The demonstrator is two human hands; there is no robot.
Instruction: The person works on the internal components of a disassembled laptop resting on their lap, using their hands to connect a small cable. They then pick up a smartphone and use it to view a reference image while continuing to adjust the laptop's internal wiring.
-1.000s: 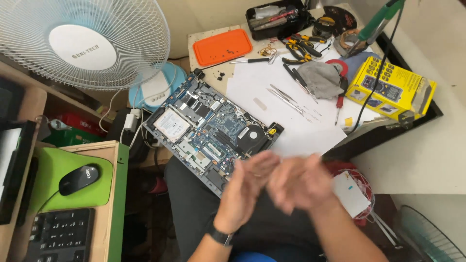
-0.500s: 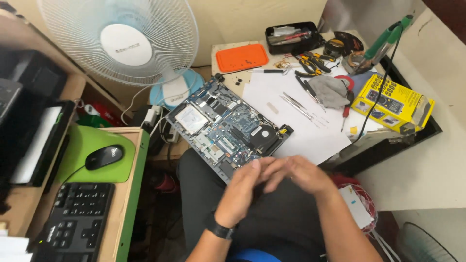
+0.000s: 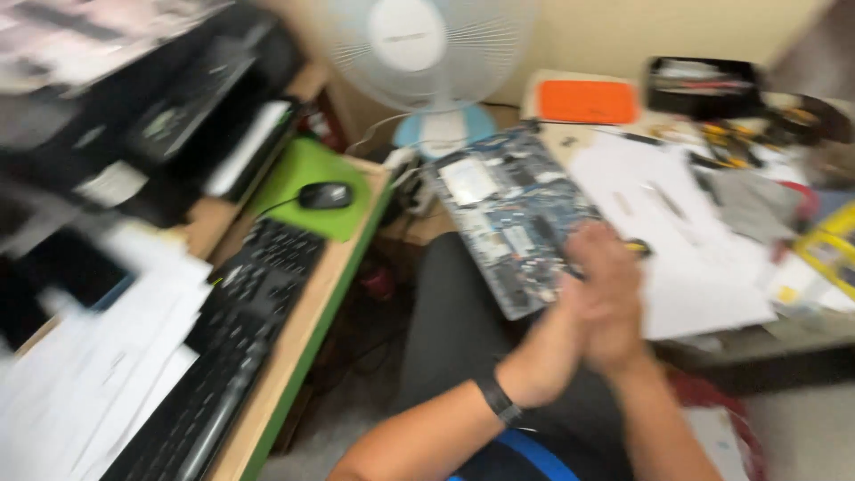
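The view is motion-blurred. My left hand [image 3: 574, 307] and my right hand [image 3: 628, 298] are pressed palm to palm above my lap, with nothing visible between them. A dark band [image 3: 499, 398] sits on my left wrist. Just behind the hands, an opened laptop [image 3: 508, 218] with its blue circuit board exposed lies on the edge of the work table, beside a large white sheet [image 3: 686, 240].
A white desk fan [image 3: 427, 44] stands at the back. An orange case [image 3: 588, 101], a black tray [image 3: 704, 85], tools and a yellow box [image 3: 837, 245] crowd the table. On the left desk are a mouse [image 3: 323, 194] on a green pad, a black keyboard [image 3: 240, 330] and loose papers [image 3: 89, 365].
The view has swung left, bringing more of the left desk, keyboard and papers into sight. My hands, apart and moving a second ago, are now pressed together.
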